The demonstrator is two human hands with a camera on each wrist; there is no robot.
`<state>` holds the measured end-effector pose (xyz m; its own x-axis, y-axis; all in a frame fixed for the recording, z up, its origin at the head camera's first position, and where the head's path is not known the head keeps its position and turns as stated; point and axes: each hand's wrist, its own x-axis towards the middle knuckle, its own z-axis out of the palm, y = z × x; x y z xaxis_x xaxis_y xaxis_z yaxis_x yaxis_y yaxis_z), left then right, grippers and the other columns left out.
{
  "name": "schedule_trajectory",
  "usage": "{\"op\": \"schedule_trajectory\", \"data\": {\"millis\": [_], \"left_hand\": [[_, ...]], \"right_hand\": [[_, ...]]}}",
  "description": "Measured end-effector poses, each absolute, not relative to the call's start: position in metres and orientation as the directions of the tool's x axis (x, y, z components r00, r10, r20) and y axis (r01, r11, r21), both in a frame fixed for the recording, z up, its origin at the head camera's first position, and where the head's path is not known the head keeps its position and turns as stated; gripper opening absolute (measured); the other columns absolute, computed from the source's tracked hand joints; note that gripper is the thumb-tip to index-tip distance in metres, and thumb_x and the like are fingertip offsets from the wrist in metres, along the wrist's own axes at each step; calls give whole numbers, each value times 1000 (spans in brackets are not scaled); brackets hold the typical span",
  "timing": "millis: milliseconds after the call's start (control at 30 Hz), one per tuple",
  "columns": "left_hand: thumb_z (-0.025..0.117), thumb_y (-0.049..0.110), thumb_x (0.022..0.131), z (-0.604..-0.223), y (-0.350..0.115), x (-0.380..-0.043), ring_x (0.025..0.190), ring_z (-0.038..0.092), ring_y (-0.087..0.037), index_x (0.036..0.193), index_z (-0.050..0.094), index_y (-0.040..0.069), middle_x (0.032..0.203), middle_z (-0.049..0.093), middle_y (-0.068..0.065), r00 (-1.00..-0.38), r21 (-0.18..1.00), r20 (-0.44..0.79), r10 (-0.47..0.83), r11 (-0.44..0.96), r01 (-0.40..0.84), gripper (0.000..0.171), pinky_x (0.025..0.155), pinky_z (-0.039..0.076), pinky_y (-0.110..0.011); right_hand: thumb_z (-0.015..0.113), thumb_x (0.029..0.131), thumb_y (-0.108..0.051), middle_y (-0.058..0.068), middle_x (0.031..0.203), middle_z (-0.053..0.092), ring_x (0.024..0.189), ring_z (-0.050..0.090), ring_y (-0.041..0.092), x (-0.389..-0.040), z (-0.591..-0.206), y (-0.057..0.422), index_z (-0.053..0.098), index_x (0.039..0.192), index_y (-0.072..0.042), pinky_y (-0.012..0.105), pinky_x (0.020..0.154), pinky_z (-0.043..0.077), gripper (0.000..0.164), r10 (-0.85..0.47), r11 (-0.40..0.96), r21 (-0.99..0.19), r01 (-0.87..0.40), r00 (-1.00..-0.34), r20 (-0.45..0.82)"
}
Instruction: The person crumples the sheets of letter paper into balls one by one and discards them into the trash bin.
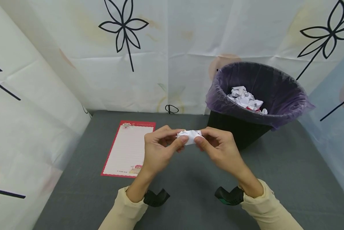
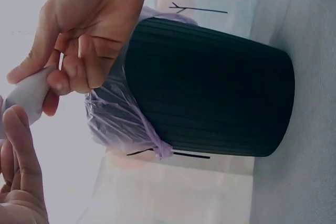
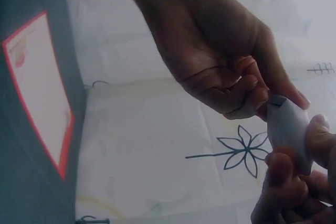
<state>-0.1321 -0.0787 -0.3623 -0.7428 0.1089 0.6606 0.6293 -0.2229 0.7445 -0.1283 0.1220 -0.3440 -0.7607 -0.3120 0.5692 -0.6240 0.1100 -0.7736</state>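
In the head view a crumpled piece of white paper [image 1: 190, 137] is held up over the dark table, between both hands. My left hand [image 1: 159, 148] pinches its left end between thumb and fingers. At the opposite end, the thumb and fingers of my right hand [image 1: 223, 147] grip it in the same way. Seen from the left wrist, the paper [image 2: 29, 95] looks like a small folded wad with smooth faces. The right wrist view shows a folded edge on the wad [image 3: 290, 129], and fingertips of both hands cover its ends.
A black bin [image 1: 232, 127] with a purple liner [image 1: 286, 119] stands at the back right, holding several crumpled papers [image 1: 243, 97]. A red-bordered lined sheet [image 1: 126, 150] lies flat on the grey table [image 1: 82, 179], left of the hands. Patterned cloth [image 1: 172, 80] hangs behind.
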Motion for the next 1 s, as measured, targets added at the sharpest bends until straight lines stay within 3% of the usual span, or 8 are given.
{"op": "schedule_trajectory", "data": {"millis": [200, 367, 533, 633, 733, 833, 933, 1000], "left_hand": [[77, 22, 93, -364, -80, -132, 57, 64, -17, 98, 70, -19, 72, 56, -16, -769, 785, 610, 191, -284, 551, 42, 52, 57, -29], [76, 22, 94, -366, -81, -134, 57, 60, -15, 96, 70, -19, 72, 57, -13, -789, 824, 546, 282, -350, 446, 42, 52, 52, -25], [78, 24, 93, -368, -82, -139, 57, 57, -12, 95, 81, 3, 74, 59, -5, -800, 860, 429, 419, -460, 221, 21, 51, 45, -20], [81, 31, 89, -367, -83, -143, 57, 55, -10, 92, 83, 19, 74, 61, -1, -807, 877, 341, 483, -473, 88, 12, 50, 42, -18], [84, 37, 83, -363, -83, -144, 58, 54, -9, 89, 82, 18, 75, 63, 0, -841, 885, 269, 469, -466, 24, 20, 52, 43, -17], [85, 38, 81, -360, -82, -142, 60, 56, -11, 95, 81, 12, 82, 68, -2, -891, 887, 272, 364, -453, 86, 30, 56, 48, -19], [84, 27, 86, -359, -76, -137, 66, 63, -13, 106, 77, 3, 88, 71, -6, -906, 882, 385, 179, -362, 303, 32, 61, 55, -23], [83, 14, 87, -359, -71, -133, 71, 67, -16, 109, 74, -2, 92, 71, -8, -865, 847, 500, 39, -233, 478, 29, 66, 59, -27]], "right_hand": [[66, 98, -29, -4, 71, 56, 56, 48, 9, -131, -344, 124, 75, 89, -5, 20, 47, 40, 27, -331, 173, -665, -726, -679, 655], [65, 100, -31, -4, 67, 52, 55, 43, 6, -136, -347, 126, 75, 91, -5, 20, 45, 34, 29, -374, 111, -578, -808, -573, 729], [67, 99, -23, -2, 65, 50, 54, 42, 7, -139, -348, 126, 73, 90, -3, 19, 44, 33, 22, -396, -54, -551, -833, -489, 777], [67, 99, -20, 1, 65, 51, 54, 43, 8, -138, -350, 126, 71, 88, -2, 19, 43, 35, 22, -401, -116, -591, -799, -507, 763], [67, 99, -24, 0, 69, 54, 56, 47, 10, -136, -351, 127, 70, 89, -4, 21, 44, 39, 22, -423, -75, -668, -741, -583, 694], [68, 98, -23, -1, 76, 59, 62, 51, 11, -133, -349, 129, 71, 94, -6, 22, 49, 46, 18, -452, 11, -726, -687, -652, 609], [71, 96, -13, 0, 82, 62, 66, 55, 13, -132, -347, 132, 72, 100, -5, 24, 55, 52, 10, -464, 68, -747, -661, -684, 563], [72, 93, -3, 2, 83, 63, 67, 57, 14, -131, -346, 132, 72, 101, -3, 25, 58, 54, 8, -453, 85, -751, -655, -697, 556]]}}
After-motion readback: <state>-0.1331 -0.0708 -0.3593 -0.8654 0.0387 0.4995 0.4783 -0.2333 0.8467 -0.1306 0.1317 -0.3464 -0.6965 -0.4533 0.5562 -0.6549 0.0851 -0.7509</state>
